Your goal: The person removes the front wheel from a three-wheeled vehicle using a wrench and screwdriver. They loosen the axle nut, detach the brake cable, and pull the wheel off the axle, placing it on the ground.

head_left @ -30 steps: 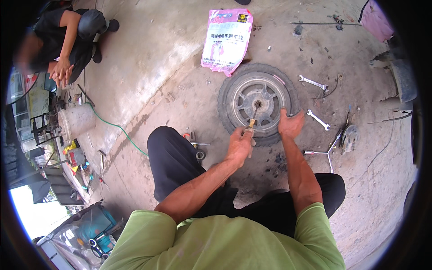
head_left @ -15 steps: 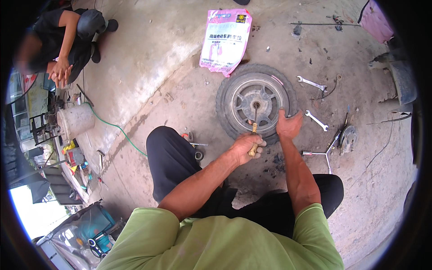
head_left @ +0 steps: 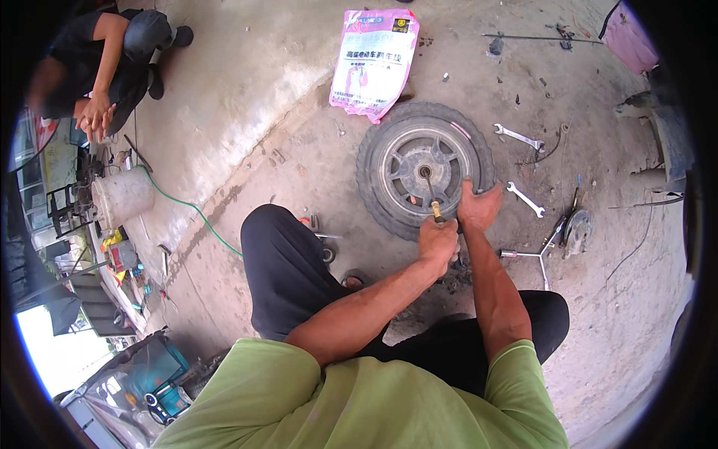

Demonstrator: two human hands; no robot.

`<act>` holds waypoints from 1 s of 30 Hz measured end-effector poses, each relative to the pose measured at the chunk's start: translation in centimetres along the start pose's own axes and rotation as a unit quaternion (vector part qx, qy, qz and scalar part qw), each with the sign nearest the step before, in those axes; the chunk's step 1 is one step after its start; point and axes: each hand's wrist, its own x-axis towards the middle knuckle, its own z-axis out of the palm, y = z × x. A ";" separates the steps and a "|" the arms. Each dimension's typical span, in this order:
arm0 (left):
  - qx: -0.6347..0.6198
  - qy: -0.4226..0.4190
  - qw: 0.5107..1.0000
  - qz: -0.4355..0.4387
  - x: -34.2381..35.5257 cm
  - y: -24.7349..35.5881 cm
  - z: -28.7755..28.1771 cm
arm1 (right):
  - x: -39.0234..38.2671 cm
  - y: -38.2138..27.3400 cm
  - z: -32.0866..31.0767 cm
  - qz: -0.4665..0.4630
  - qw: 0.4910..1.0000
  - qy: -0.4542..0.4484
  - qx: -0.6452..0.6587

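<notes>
A small spoked wheel (head_left: 373, 188) with a black tyre lies flat on the concrete in front of my knees. My left hand (head_left: 438, 242) is closed round the handle of a screwdriver (head_left: 437, 209). The screwdriver's shaft slants into the opening at the wheel's hub; its tip is hidden there. At the wheel's near right edge, my right hand (head_left: 480, 208) grips the tyre with the thumb on top. Its fingers reach down the outer side and are partly out of sight.
Two wrenches (head_left: 526, 200) lie right of the wheel, above a three-armed wrench (head_left: 540, 257) and a round metal part (head_left: 578, 231). Beyond the wheel lies a pink-and-white bag (head_left: 371, 66). A person (head_left: 97, 108) crouches far left near a bucket (head_left: 123, 196) and a green hose (head_left: 196, 209).
My left hand has swung right with the screwdriver, and its back now faces up. The screwdriver's slant has changed with it. My right hand stays on the tyre.
</notes>
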 end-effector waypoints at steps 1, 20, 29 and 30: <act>-0.002 -0.006 1.000 -0.003 0.0 0.2 -0.1 | -0.1 -0.3 -0.3 0.003 1.000 -0.003 -0.005; 0.283 0.086 0.907 0.301 2.8 -5.8 -5.0 | 0.1 0.1 -0.2 -0.016 1.000 -0.005 0.004; 0.242 -0.065 0.968 0.024 0.7 8.9 -8.2 | 0.1 0.0 0.0 -0.008 1.000 -0.007 0.011; 0.247 -0.077 0.966 0.014 0.4 9.4 -9.2 | 0.1 0.1 0.0 -0.006 1.000 -0.006 0.012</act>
